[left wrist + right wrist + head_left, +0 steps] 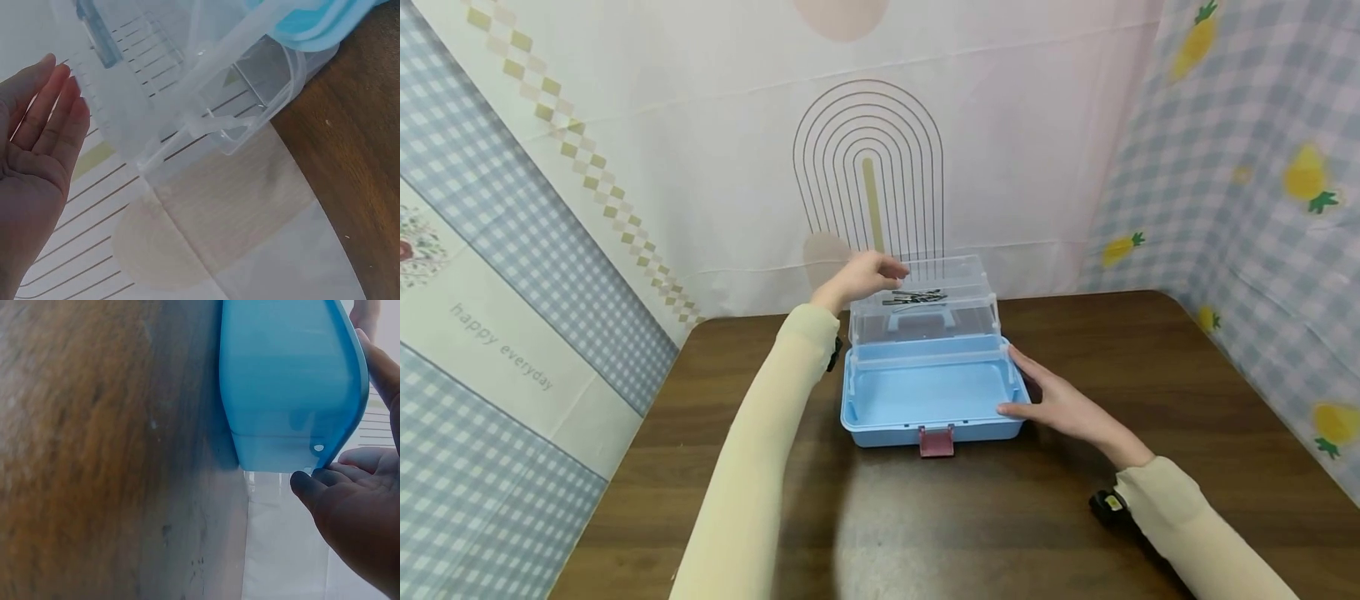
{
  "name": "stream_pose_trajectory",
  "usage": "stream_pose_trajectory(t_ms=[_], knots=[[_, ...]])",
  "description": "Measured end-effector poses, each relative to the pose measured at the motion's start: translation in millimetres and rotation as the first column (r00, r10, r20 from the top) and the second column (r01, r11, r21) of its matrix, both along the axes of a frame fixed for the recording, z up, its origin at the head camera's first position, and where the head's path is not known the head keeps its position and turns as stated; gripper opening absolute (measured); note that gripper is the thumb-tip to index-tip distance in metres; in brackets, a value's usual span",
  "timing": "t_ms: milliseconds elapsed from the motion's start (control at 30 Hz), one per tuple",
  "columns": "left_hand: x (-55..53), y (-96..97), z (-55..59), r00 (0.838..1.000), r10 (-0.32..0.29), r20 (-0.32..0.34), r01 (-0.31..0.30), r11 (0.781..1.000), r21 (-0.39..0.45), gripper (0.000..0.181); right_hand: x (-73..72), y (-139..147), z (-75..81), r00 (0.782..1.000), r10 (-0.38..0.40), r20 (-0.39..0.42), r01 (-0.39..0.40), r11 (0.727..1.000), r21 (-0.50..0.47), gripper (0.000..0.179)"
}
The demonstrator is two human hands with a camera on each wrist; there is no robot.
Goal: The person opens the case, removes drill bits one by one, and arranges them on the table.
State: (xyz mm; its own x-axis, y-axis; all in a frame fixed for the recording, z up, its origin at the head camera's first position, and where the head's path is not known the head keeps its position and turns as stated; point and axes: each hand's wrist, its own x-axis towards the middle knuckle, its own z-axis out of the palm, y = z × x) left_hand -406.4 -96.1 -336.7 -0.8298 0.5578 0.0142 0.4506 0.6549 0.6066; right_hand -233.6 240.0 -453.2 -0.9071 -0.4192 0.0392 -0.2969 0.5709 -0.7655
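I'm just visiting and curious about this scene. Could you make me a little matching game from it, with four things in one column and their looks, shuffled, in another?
Things:
1. Latch
2. Slender rods
3. Box base
4. Tabletop

Looks:
A. Light blue and open on top
B. Maroon, at the front edge of the base
C. Brown wood grain
D. Dark and bunched together

Right pairs: 1-B, 2-D, 3-A, 4-C
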Motion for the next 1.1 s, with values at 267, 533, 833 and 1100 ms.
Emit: stream_pose_trajectory(t_ms=[267,533,833,1100], knots=[[-3.1,6.2,-3.8,1.000,-0.007,0.000,0.007,1.000,-0.003,0.030,0.2,0.6,0.9,1.000,-0.004,0.002,0.004,1.000,-0.002,0.102],[-4.6,11.3,-9.7,0.998,-0.049,-0.025,0.047,0.997,-0.063,0.028,-0.6,1.5,1.7,1.000,-0.018,0.003,0.017,1.000,0.013,0.102],[-2.9,15.0,-8.4,0.992,-0.077,-0.101,0.059,0.984,-0.168,0.028,-1.6,0.7,3.6,1.000,-0.019,0.005,0.019,1.000,0.016,0.103],[2.2,15.4,-8.3,0.992,-0.073,-0.098,0.049,0.972,-0.231,0.028,0.1,-1.4,1.3,1.000,-0.013,0.007,0.013,1.000,0.009,0.103]])
